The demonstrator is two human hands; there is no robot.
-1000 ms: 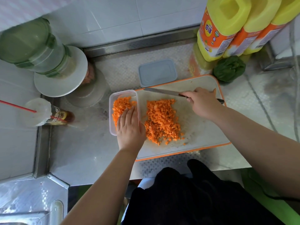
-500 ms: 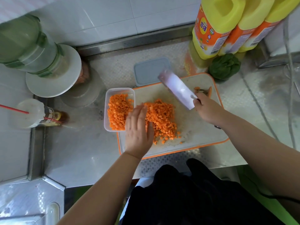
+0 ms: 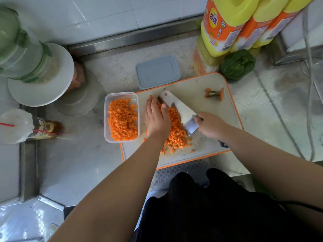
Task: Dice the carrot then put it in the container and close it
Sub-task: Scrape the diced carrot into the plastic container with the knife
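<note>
Looking down from the head camera, I see dark clothing at the bottom edge and two bare forearms reaching out over the steel desk (image 3: 78,163). Nearest on it is the orange-rimmed board (image 3: 201,154), with loose carrot dice (image 3: 176,135) heaped on its left half and a few stray bits toward the near edge.

My left hand (image 3: 156,119) lies flat on that heap, fingers straight and together, grip open — palm down on the dice, thumb toward the blade. My right hand (image 3: 212,126) has its grip clamped on the handle of the knife (image 3: 181,110); the broad blade slants from the hand up and left across the board, its flat side showing, set against the far-right side of the heap just beside my left thumb. Most of the handle is hidden under the hand.

Just left of the board, touching its edge, sits the clear tub (image 3: 107,117), lid off, more than half filled with dice. Farther back on the board's right part lies the carrot end (image 3: 215,93) — well apart from the heap.

Beyond the board the grey lid (image 3: 157,72) lies flat on the desk. Right of it are a green vegetable (image 3: 237,64) and three yellow jugs (image 3: 225,23) against the tiled wall. Far left, a cup with a red straw (image 3: 17,126) and a green bottle (image 3: 19,48).
</note>
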